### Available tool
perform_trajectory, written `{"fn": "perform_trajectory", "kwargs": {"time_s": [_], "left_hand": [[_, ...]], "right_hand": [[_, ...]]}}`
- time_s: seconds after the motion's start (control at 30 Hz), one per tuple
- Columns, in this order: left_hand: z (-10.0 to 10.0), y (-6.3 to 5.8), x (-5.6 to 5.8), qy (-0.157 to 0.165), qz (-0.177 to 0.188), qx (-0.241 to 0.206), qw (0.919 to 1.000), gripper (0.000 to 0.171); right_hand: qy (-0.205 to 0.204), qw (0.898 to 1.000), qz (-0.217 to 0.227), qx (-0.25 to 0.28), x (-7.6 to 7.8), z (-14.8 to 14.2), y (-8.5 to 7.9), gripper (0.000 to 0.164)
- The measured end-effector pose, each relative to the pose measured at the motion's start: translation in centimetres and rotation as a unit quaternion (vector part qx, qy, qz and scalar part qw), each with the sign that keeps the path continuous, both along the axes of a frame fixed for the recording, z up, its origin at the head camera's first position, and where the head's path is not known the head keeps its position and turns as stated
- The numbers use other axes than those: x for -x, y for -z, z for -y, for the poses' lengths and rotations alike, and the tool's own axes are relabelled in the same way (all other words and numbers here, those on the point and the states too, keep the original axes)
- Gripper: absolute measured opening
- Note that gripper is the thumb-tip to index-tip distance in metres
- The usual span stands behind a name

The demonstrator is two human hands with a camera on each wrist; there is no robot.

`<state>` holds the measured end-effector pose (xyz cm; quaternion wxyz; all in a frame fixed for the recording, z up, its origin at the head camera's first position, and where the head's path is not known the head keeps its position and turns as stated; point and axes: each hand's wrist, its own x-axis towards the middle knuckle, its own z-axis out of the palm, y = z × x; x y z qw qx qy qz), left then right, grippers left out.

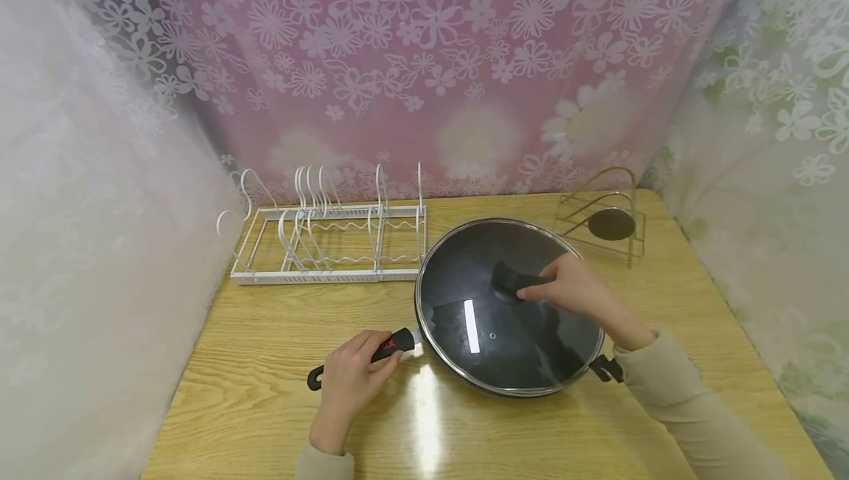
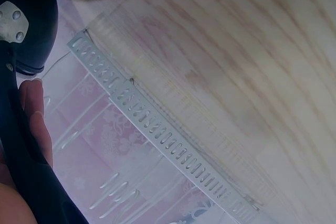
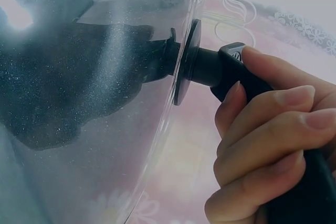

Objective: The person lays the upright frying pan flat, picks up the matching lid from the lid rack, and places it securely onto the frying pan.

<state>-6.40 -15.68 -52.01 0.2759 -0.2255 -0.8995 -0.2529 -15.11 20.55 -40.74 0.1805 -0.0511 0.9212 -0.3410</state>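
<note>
A wide black frying pan, with a helper handle (image 1: 606,369) on its right, is covered in the head view by a glass lid (image 1: 464,259) with a metal rim. My left hand (image 1: 354,369) grips the pan's long black handle (image 1: 396,343). In the left wrist view, fingers (image 2: 39,129) curl round that handle (image 2: 21,145) near its riveted joint. My right hand (image 1: 575,287) holds the lid's black knob (image 1: 507,282). Close up in the right wrist view, fingers (image 3: 262,140) wrap the sideways grip of the knob (image 3: 210,66). The pan's inside shows only dimly through the glass.
A white wire rack (image 1: 305,277) with upright loops stands at the back left, right beside the pan. Behind the pan on the right is a metal wire stand (image 1: 630,244) with a dark round disc. Patterned curtains (image 1: 424,96) border the wooden table (image 1: 265,391).
</note>
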Motion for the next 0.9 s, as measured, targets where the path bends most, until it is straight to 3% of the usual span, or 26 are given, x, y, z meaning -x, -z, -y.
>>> {"fn": "perform_trajectory", "kwargs": {"time_s": [0.9], "left_hand": [[-0.07, -0.21, -0.1, -0.004, 0.015, -0.013, 0.9998, 0.028]], "right_hand": [[-0.007, 1.0, 0.007, -0.014, 0.48, 0.13, 0.36, 0.044]]}}
